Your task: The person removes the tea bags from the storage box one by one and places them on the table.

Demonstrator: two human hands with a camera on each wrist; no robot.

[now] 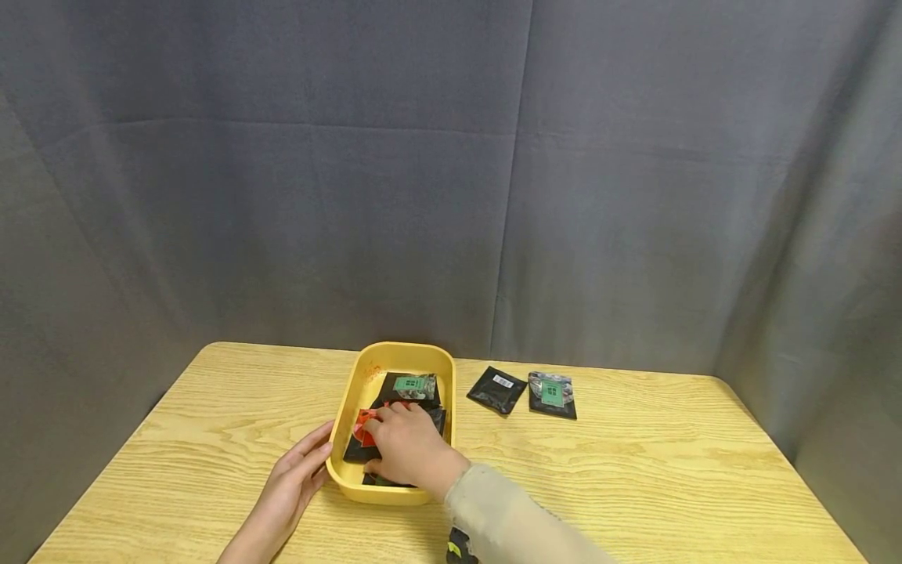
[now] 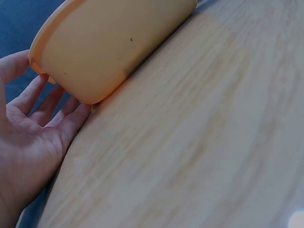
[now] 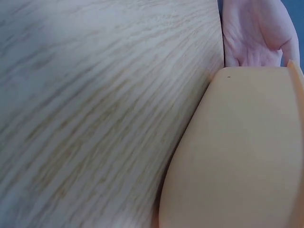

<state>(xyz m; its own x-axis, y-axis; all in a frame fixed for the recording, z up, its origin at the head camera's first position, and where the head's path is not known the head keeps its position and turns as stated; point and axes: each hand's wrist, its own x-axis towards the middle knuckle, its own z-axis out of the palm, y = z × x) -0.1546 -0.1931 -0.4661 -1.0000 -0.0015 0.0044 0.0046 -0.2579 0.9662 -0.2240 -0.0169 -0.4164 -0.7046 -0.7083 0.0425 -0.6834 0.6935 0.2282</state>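
A yellow plastic tray (image 1: 453,392) stands on the table, holding several black packets. One of them, with a green label (image 1: 414,384), lies toward the tray's far end, and a red-labelled packet (image 1: 364,432) lies nearer. My right hand (image 1: 410,445) reaches over the near right rim, its fingers on the red-labelled packet; whether they pinch it is hidden. From the left, my left hand (image 1: 290,479) touches the tray's outer side near the rim with fairly straight fingers. The left wrist view shows this hand (image 2: 35,126) against the tray wall (image 2: 114,47).
Right of the tray, a black packet with a white barcode sticker (image 1: 496,390) lies beside another with a green label (image 1: 553,394). A black item with a yellow-green mark (image 1: 458,546) shows beside my right sleeve. A grey curtain (image 1: 493,180) hangs behind the wooden table (image 1: 669,462).
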